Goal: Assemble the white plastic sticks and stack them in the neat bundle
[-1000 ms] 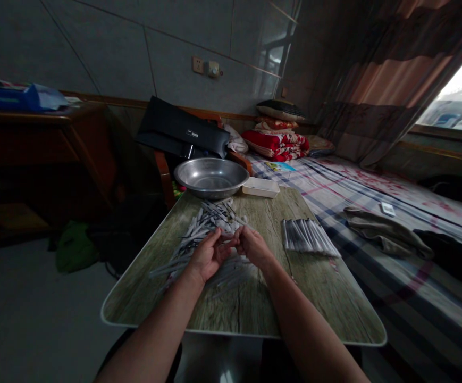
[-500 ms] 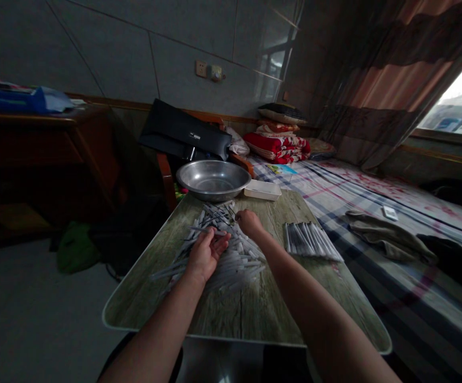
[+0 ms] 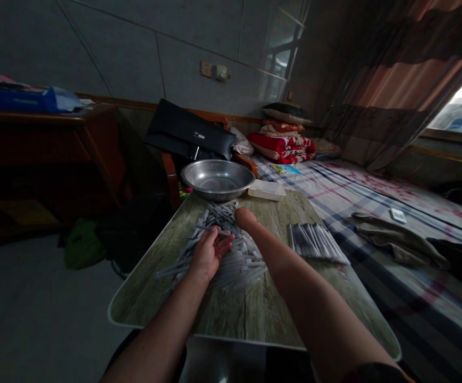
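A loose heap of thin grey-white sticks lies on the wood-patterned table. My left hand rests palm up on the heap, fingers loosely curled around a few sticks. My right hand reaches to the far end of the heap with its fingers bent down into the sticks; what they grip is hidden. A neat row of sorted sticks lies to the right of my right forearm.
A metal basin and a white flat tray stand at the table's far edge. A bed with a plaid sheet, folded red bedding and dark cloths lies to the right. A dark wooden desk stands left.
My hands were together over the middle of the heap. The right hand has since reached forward to the heap's far end while the left stayed, palm up, holding sticks.
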Motion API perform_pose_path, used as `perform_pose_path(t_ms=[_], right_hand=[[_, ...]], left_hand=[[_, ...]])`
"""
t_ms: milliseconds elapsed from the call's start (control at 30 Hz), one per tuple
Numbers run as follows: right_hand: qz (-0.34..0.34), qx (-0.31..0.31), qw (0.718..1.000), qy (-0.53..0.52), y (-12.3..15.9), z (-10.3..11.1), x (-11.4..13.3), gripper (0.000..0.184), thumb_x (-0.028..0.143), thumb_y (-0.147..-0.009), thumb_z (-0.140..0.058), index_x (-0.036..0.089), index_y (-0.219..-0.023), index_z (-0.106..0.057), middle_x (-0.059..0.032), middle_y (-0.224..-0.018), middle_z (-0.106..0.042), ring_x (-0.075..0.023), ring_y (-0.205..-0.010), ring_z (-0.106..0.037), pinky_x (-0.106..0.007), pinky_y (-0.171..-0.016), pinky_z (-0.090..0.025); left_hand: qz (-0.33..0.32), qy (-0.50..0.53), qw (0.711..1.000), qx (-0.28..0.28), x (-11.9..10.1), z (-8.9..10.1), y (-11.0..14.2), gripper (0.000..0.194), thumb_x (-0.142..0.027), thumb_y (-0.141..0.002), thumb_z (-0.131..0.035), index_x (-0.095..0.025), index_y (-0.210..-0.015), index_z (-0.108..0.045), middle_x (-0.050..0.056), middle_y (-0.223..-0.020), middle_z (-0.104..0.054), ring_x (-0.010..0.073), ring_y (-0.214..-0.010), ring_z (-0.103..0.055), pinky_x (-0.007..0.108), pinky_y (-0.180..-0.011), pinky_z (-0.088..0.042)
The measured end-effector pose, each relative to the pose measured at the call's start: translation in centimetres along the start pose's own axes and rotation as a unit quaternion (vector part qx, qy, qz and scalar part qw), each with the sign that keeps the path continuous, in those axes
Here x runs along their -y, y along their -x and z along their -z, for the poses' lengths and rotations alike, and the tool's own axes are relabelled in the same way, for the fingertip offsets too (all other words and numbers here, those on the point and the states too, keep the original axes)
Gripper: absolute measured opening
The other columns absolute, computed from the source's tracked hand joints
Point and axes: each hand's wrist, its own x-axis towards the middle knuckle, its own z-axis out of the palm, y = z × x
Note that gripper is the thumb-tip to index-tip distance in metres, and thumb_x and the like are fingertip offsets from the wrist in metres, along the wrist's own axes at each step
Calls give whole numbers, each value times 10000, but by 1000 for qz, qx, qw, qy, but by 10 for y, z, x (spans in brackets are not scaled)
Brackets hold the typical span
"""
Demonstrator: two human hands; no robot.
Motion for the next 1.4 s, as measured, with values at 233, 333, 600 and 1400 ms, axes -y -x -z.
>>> perform_pose_path(t_ms=[233,333,600,1400], right_hand=[[23,-52,992,-117,30,15,-7,221,120,-725,-603,127,-922,-704,-101,-900,-731,-225,-881,-678,-284,-752,-510],[45,-59,939,-337,60,16,-11,254,132,-724,-542,153,-947,-661,-10,-732,-665,-138,-652,-629,-230,-575,-498],[47,-71,658,-748,122,-6,-2,194,280,-671,-696,179,-824,-633,17,-667,-585,-117,-597,-564,-223,-498,-489],[64,-124,670,-729,126,-15,7,223,312,-670,-721,182,-798,-592,17,-645,-624,-124,-603,-589,-244,-547,-515]], left_hand=[[-6,-13,1000,-13,-1,-2,2,56,-218,-895,-570,-164,-910,-563,39,-747,-711,172,-656,-722,208,-491,-539],[-9,-15,1000,-9,0,-2,1,70,-216,-875,-601,-165,-905,-562,41,-760,-715,165,-639,-716,194,-461,-520],[-28,-25,999,19,7,-1,-1,147,-218,-811,-688,-167,-913,-595,41,-810,-734,156,-671,-715,183,-488,-523],[-56,-56,996,32,14,0,0,369,-309,-604,-852,-161,-871,-644,28,-811,-746,164,-727,-708,241,-642,-543]])
